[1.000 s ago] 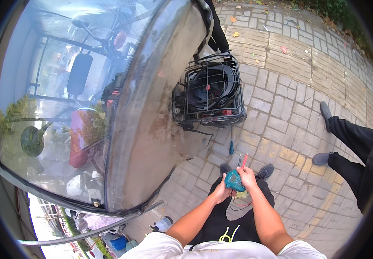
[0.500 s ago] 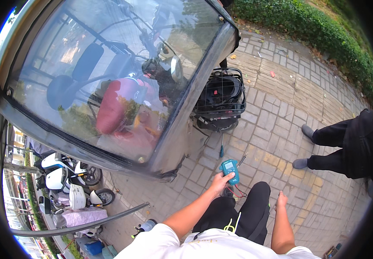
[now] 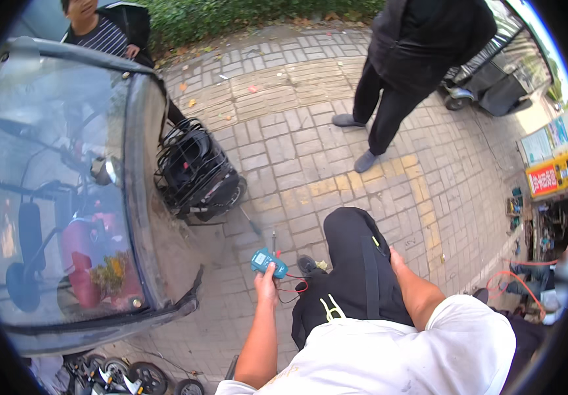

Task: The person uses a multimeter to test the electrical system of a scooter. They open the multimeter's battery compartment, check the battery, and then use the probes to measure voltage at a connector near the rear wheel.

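Observation:
My left hand (image 3: 266, 284) is closed around a teal handheld multimeter (image 3: 269, 263) with a small grey display, its thumb lying on the front face. Red and black test leads (image 3: 297, 284) loop from the meter toward my leg. Just beyond it shows a thin, dark, probe-like rod (image 3: 273, 241); whether it is fixed to the meter, I cannot tell. A screwdriver (image 3: 252, 223) lies on the paving, between the meter and a small black wheel (image 3: 229, 195). Beside my bent right knee, my right hand (image 3: 396, 259) hangs with fingers extended, partly hidden by the leg, apparently holding nothing.
An enclosed vehicle with a big windshield (image 3: 53, 197) fills the left, beside a black wire basket (image 3: 188, 155). One person (image 3: 103, 29) stands behind it; another in black (image 3: 405, 59) stands ahead. Parked two-wheelers (image 3: 146, 376) are lower left. An orange hose (image 3: 520, 276) curls at right.
My view has swung to the right, so the vehicle sits further left and a second person and the right-hand stall area show. The multimeter stays in my left hand.

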Demonstrator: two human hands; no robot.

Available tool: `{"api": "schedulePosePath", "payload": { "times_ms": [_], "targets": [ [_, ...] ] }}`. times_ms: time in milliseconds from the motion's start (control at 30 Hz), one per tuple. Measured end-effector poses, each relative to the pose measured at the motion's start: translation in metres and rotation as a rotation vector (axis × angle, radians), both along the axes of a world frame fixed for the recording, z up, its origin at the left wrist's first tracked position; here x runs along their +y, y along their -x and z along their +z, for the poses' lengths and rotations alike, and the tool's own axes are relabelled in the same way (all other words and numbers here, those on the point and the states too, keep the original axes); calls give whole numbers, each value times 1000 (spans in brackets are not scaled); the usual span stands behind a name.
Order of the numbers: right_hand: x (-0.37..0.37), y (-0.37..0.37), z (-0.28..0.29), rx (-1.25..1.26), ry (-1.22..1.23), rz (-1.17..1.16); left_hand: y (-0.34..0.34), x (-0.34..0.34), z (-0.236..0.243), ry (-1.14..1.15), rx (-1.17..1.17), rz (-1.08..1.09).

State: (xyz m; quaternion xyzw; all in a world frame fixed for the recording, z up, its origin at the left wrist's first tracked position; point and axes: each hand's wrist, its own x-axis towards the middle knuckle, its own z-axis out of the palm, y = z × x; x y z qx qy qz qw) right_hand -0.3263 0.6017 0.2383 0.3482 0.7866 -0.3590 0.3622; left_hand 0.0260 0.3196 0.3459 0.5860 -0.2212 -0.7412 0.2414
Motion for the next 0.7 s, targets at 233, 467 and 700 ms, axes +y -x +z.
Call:
{"api": "schedulePosePath", "payload": {
  "times_ms": [233,467,700],
  "targets": [
    [-4,-16,63,-6,144,0,21,6,5,24,57,-152],
    [39,-37,75,-40,-71,9,49,-9,2,56,0,-285],
    [90,-36,64,-28,-177,65,122,-9,6,112,-29,-472]
  ]
}}
